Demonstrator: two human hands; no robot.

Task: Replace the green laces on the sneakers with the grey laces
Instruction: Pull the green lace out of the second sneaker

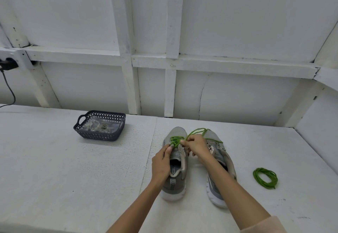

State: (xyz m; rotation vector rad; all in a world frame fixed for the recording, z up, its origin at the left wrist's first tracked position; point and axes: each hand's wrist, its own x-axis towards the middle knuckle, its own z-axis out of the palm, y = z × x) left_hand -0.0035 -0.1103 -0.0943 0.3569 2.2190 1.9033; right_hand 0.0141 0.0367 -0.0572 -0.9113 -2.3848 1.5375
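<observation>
Two grey mesh sneakers (pixel 219 161) stand mid-frame on the rough white table (pixel 73 177), long axes up-frame, toes toward the wall. The left hand (pixel 161 163) has its grip clamped on the left sneaker (pixel 174 181); the right hand (pixel 194 145) pinches its thin green lace (pixel 175 140). A coiled lace (pixel 265 177) lies right. The lattice basket (pixel 99 135), upper left, perhaps holds grey laces (pixel 98 127).

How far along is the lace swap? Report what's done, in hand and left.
Done: one coiled green lace lies on the table, and the right sneaker looks unlaced. In hand: the left hand grips the left sneaker while the right hand pinches its green lace, partly pulled out. Left: the grey laces, apparently bagged in the basket, are in neither shoe.
</observation>
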